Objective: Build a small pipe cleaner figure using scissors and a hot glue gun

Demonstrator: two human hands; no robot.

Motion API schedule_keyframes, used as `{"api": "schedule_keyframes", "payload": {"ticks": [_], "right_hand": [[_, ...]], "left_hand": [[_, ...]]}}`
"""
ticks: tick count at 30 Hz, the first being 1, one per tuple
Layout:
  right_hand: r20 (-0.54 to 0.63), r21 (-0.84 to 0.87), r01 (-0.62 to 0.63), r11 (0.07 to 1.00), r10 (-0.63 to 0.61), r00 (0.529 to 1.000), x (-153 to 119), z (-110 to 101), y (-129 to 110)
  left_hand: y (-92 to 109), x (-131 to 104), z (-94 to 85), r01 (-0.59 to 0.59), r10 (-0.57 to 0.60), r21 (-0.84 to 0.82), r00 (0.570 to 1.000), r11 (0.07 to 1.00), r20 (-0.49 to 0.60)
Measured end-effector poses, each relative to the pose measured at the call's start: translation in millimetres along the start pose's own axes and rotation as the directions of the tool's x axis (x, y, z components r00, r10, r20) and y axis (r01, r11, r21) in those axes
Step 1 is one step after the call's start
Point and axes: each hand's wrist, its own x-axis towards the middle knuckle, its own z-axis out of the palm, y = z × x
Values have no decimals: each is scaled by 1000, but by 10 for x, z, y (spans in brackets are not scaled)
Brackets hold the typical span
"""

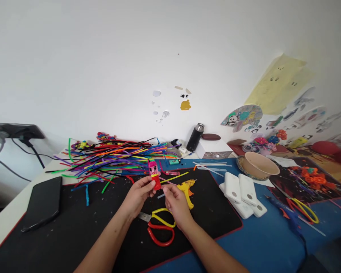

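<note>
A small pink and red figure point(153, 171) with a yellow band and a face drawn on it stands upright in my left hand point(139, 194), pinched between thumb and fingers. Just right of its red base, my right hand point(174, 203) is closed in a pinch, fingertips close to the figure; what they hold, if anything, is too small to make out. Scissors point(162, 239) with one yellow and one red handle lie below, between my forearms. Behind my right hand rests a yellow glue gun point(191, 203). A yellow-green pipe cleaner point(176, 177) lies just past my fingers.
A heap of coloured pipe cleaners point(110, 155) spreads along the back left. A black phone point(44, 201) lies on the black mat point(82, 231). Rightward are a black bottle point(195, 137), white power banks point(240, 189), a bowl point(260, 165), more scissors point(304, 210) and a blue glue gun point(287, 216).
</note>
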Motion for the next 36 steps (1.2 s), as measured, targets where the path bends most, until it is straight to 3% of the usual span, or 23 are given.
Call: {"api": "schedule_keyframes", "payload": {"ticks": [13,36], "right_hand": [[76,5,12,1000,-13,997,35,61,35],[106,10,-37,999,36,994,-15,61,19]], "left_hand": [[-80,52,-49,-84,62,254,994,964,94],[-66,35,2,-100,71,370,993,923,92]]}}
